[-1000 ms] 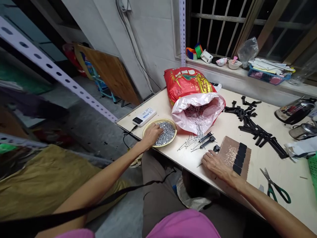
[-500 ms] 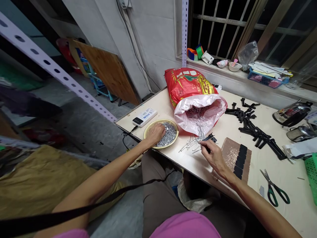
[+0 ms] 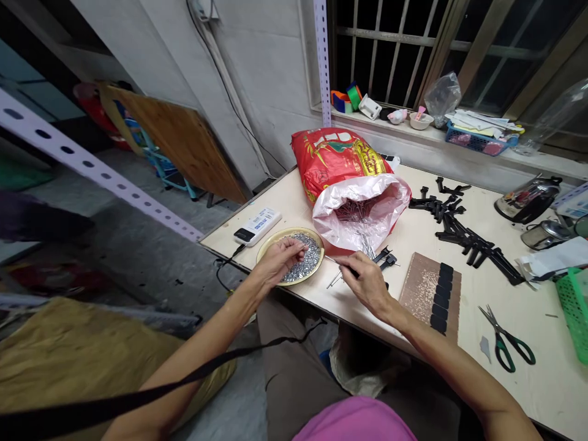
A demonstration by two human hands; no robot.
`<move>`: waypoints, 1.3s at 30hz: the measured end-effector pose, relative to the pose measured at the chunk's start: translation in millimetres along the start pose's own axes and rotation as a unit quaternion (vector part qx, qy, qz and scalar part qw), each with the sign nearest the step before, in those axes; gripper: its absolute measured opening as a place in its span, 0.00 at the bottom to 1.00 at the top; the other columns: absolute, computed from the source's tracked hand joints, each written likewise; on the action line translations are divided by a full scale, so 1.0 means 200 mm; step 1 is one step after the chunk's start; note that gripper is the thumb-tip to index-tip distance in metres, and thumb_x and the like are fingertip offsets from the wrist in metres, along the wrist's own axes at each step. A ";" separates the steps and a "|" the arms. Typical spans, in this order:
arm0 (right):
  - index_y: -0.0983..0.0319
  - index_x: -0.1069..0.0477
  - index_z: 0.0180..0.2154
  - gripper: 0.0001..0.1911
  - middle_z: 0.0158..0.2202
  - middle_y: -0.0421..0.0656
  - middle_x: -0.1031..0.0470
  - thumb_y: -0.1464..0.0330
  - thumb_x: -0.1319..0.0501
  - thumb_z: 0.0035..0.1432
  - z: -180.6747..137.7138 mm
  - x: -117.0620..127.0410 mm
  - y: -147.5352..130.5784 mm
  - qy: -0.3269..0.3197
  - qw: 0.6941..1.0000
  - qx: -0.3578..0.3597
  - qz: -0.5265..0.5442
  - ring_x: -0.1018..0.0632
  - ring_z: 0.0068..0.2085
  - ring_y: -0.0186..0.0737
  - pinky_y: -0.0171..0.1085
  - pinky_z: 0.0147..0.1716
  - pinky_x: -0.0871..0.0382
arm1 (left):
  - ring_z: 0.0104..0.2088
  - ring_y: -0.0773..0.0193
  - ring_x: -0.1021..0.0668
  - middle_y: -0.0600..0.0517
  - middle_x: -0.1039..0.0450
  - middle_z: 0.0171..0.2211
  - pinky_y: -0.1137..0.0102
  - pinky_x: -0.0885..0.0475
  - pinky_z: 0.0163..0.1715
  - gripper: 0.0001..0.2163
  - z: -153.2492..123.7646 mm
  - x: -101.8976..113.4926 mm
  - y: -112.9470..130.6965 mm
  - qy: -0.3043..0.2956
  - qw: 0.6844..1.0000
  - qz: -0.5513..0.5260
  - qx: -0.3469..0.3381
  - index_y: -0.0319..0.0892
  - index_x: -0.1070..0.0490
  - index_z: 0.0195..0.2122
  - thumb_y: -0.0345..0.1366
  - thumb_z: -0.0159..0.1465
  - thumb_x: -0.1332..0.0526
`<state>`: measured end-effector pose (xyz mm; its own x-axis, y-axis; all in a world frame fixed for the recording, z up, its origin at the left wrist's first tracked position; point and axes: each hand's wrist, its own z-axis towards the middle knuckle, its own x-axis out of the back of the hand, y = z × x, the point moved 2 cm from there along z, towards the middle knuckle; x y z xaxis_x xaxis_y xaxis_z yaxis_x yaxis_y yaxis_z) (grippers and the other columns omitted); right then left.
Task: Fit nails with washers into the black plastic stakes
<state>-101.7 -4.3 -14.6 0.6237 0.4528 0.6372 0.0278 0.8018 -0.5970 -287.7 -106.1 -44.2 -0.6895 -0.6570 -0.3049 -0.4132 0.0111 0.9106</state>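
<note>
My left hand (image 3: 281,260) is raised over a shallow yellowish dish (image 3: 318,269) of small shiny metal pieces (image 3: 309,256). Thumb and forefinger are pinched at their tips; whatever they hold is too small to name. A thin metal pin (image 3: 331,260) sticks out leftward from my right hand (image 3: 366,283), whose fingers are closed around it and a dark plastic part, mostly hidden by the hand. Just behind this hand are more black plastic parts (image 3: 388,261) and loose metal pins (image 3: 367,244), spilling from the mouth of a red bag (image 3: 340,153).
Black plastic parts (image 3: 478,242) lie in a heap at the right. Nearer are a brown board (image 3: 416,285) with black pads and green-handled scissors (image 3: 505,340). A white power bank (image 3: 258,226) with a cable is by the left edge. A kettle (image 3: 528,199) stands far right.
My left hand has lifted from the metal pieces, fingertips now pinched. My right hand has moved left toward the dish, with the pin pointing at the left hand. The view has shifted slightly.
</note>
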 end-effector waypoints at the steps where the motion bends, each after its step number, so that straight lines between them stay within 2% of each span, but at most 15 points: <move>1: 0.61 0.24 0.43 0.13 0.31 0.42 0.27 0.74 0.45 0.61 0.01 -0.01 -0.02 -0.001 1.000 0.004 -0.010 0.25 0.33 0.35 0.33 0.34 0.31 | 0.22 0.72 0.29 0.54 0.26 0.24 0.75 0.31 0.26 0.15 -0.03 -0.04 0.00 -0.013 0.999 -0.035 0.014 0.38 0.30 0.25 0.35 0.41 0.26; 6: 0.60 0.24 0.44 0.12 0.31 0.41 0.29 0.72 0.44 0.62 0.00 0.01 -0.05 0.004 0.997 0.004 -0.073 0.26 0.32 0.34 0.32 0.32 0.32 | 0.21 0.74 0.27 0.55 0.27 0.20 0.78 0.29 0.26 0.16 -0.13 -0.20 -0.02 -0.054 0.992 -0.102 0.049 0.36 0.26 0.28 0.33 0.39 0.24; 12: 0.62 0.24 0.42 0.12 0.29 0.41 0.31 0.72 0.46 0.63 -0.04 0.07 -0.04 0.029 0.993 0.019 -0.113 0.27 0.32 0.35 0.31 0.31 0.32 | 0.21 0.73 0.27 0.56 0.29 0.18 0.78 0.30 0.25 0.16 -0.14 -0.30 -0.03 -0.076 0.990 -0.106 0.048 0.36 0.25 0.28 0.34 0.40 0.24; 16: 0.61 0.25 0.41 0.11 0.30 0.41 0.29 0.72 0.46 0.64 -0.07 0.09 -0.03 0.043 0.987 0.032 -0.151 0.27 0.33 0.34 0.31 0.32 0.32 | 0.21 0.72 0.28 0.55 0.29 0.19 0.76 0.30 0.26 0.19 -0.15 -0.34 -0.03 -0.063 0.995 -0.071 0.034 0.35 0.25 0.27 0.38 0.37 0.23; 21: 0.60 0.26 0.35 0.11 0.28 0.42 0.28 0.71 0.47 0.66 -0.10 0.12 -0.03 0.045 0.962 0.048 -0.266 0.28 0.33 0.35 0.33 0.30 0.38 | 0.21 0.71 0.28 0.55 0.27 0.20 0.74 0.31 0.26 0.20 -0.18 -0.38 -0.03 -0.043 0.999 0.019 -0.021 0.36 0.24 0.25 0.44 0.37 0.24; 26: 0.61 0.28 0.33 0.13 0.29 0.43 0.28 0.69 0.49 0.67 -0.14 0.16 -0.02 0.027 0.953 0.025 -0.301 0.29 0.33 0.36 0.34 0.28 0.42 | 0.21 0.69 0.28 0.54 0.28 0.21 0.72 0.32 0.25 0.19 -0.19 -0.42 -0.03 -0.062 0.995 0.079 -0.020 0.37 0.25 0.25 0.46 0.38 0.25; 30: 0.61 0.29 0.33 0.14 0.28 0.43 0.28 0.73 0.51 0.67 -0.17 0.19 -0.03 -0.022 0.941 0.043 -0.334 0.30 0.33 0.38 0.36 0.29 0.42 | 0.20 0.69 0.29 0.55 0.30 0.20 0.72 0.31 0.24 0.19 -0.19 -0.45 -0.04 -0.094 0.990 0.105 0.000 0.38 0.26 0.24 0.47 0.38 0.26; 33: 0.62 0.29 0.32 0.12 0.29 0.44 0.27 0.73 0.48 0.66 -0.19 0.21 -0.02 -0.043 0.949 0.017 -0.313 0.29 0.33 0.38 0.35 0.28 0.43 | 0.20 0.70 0.29 0.55 0.30 0.20 0.72 0.31 0.24 0.19 -0.20 -0.47 -0.06 -0.112 0.988 0.108 0.007 0.38 0.26 0.24 0.46 0.39 0.26; 37: 0.62 0.28 0.33 0.11 0.30 0.40 0.26 0.67 0.46 0.66 -0.20 0.24 0.03 -0.064 0.976 -0.113 -0.173 0.27 0.30 0.33 0.31 0.26 0.42 | 0.22 0.70 0.28 0.54 0.28 0.23 0.72 0.30 0.26 0.17 -0.20 -0.49 -0.08 -0.126 0.986 0.111 0.013 0.38 0.26 0.24 0.44 0.40 0.26; 39: 0.61 0.28 0.34 0.10 0.31 0.40 0.25 0.67 0.45 0.66 -0.20 0.25 0.05 -0.067 0.979 -0.136 -0.133 0.26 0.30 0.32 0.30 0.26 0.41 | 0.21 0.70 0.29 0.54 0.28 0.22 0.72 0.30 0.25 0.17 -0.20 -0.50 -0.09 -0.138 0.984 0.106 0.035 0.38 0.27 0.23 0.44 0.39 0.25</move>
<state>-39.2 9.5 -8.5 0.4587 0.3035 0.8351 0.3934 0.7733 -0.4972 -187.6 -69.5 -18.0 -0.8960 -0.4043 -0.1835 -0.2763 0.1842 0.9433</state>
